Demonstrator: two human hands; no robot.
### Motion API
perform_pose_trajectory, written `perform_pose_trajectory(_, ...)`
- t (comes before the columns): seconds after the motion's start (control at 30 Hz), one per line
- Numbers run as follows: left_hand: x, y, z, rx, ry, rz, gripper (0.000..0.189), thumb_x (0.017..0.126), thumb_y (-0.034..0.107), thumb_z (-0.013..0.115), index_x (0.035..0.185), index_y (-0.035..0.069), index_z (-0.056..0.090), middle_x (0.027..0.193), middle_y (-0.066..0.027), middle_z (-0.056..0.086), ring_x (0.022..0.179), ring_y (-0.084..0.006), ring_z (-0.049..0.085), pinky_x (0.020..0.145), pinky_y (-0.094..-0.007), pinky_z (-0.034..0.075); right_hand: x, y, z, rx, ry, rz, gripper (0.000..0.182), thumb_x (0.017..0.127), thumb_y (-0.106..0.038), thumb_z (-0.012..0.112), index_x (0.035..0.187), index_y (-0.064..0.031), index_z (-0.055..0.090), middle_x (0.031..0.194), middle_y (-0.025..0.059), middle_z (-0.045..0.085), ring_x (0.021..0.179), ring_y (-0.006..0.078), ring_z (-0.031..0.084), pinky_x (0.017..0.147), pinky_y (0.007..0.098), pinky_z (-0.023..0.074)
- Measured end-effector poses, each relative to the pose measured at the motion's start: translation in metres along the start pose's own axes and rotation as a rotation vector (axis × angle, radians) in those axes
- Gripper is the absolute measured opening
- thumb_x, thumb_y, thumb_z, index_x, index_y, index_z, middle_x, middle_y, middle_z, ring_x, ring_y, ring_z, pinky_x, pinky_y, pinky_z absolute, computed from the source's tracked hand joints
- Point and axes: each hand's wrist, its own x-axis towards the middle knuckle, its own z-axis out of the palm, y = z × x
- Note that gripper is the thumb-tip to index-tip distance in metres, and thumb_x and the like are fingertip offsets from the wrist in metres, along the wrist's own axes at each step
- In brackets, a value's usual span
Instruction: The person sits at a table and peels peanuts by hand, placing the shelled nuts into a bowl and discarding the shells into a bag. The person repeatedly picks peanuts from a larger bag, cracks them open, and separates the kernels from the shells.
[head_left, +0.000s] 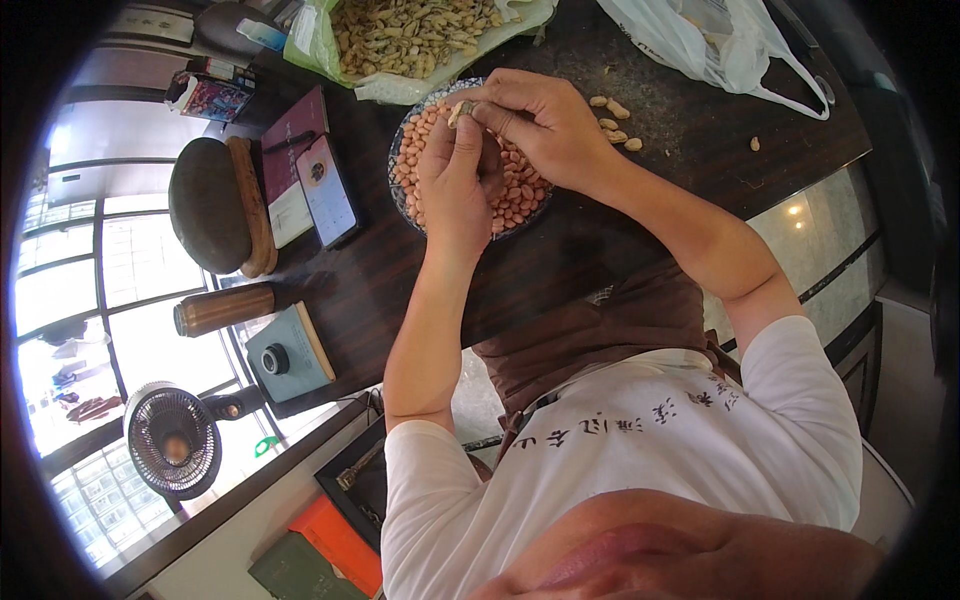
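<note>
Between the fingertips of both hands is a peanut in its shell (460, 114). My left hand (459, 176) grips it from below with thumb and fingers. From the right, the thumb and forefinger of my right hand (541, 116) pinch the same peanut. Both hands are above a patterned blue-and-white bowl (397, 187), which holds many shelled reddish peanut kernels (517, 196). Part of the bowl and its kernels is hidden under the hands. Beyond it lies a green plastic bag (309, 41), open around a heap of unshelled peanuts (412, 34).
Several loose peanuts (616, 135) lie right of the bowl on the dark wooden table (360, 277). A white plastic bag (720, 56) sits at the far right. To the left are a phone (328, 191), a maroon book (294, 142), a copper-coloured flask (227, 309) and a teal book (292, 371).
</note>
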Motion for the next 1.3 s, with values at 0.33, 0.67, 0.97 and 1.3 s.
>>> perform_pose_trajectory(0.33, -0.004, 0.003, 0.003, 0.246, 0.040, 0.097, 0.017, 0.103, 0.014, 0.046, 0.108, 0.007, 0.060, 0.074, 0.0055, 0.049, 0.063, -0.0010, 0.043, 0.049, -0.0177, 0.030, -0.001, -0.003, -0.003, -0.184, 0.005, -0.188, 0.018, 0.088, -0.014, 0.069, 0.103, -0.0074, 0.074, 0.086, 0.0078, 0.066, 0.080, 0.0288, 0.066, 0.068, 0.0360, 0.0520)
perform_pose_trajectory(0.67, 0.000, 0.001, 0.001, 0.057, 0.065, -0.049, 0.021, 0.101, 0.018, 0.046, 0.107, 0.005, 0.061, 0.076, 0.0000, 0.052, 0.062, -0.0071, 0.045, 0.053, -0.0219, 0.031, -0.003, -0.003, -0.008, -0.406, -0.010, -0.303, 0.023, 0.083, -0.015, 0.069, 0.105, -0.0131, 0.073, 0.088, 0.0026, 0.062, 0.076, 0.0248, 0.066, 0.063, 0.0362, 0.0533)
perform_pose_trajectory(0.97, 0.002, 0.004, -0.005, -0.168, 0.099, -0.154, 0.023, 0.103, 0.025, 0.045, 0.092, 0.009, 0.057, 0.073, 0.0012, 0.048, 0.056, -0.0085, 0.037, 0.049, -0.0237, 0.025, -0.004, -0.001, -0.004, -0.493, 0.046, -0.440, 0.030, 0.078, -0.005, 0.070, 0.106, -0.0157, 0.073, 0.096, 0.0001, 0.066, 0.077, 0.0206, 0.067, 0.062, 0.0318, 0.0546)
perform_pose_trajectory(1.3, -0.001, 0.008, 0.000, -0.258, 0.106, -0.178, 0.023, 0.104, 0.024, 0.044, 0.092, 0.009, 0.058, 0.075, 0.0019, 0.050, 0.056, -0.0076, 0.038, 0.050, -0.0227, 0.027, -0.003, 0.002, -0.002, -0.442, 0.073, -0.403, 0.022, 0.080, -0.012, 0.070, 0.101, -0.0131, 0.073, 0.090, 0.0022, 0.064, 0.077, 0.0226, 0.067, 0.063, 0.0338, 0.0548)
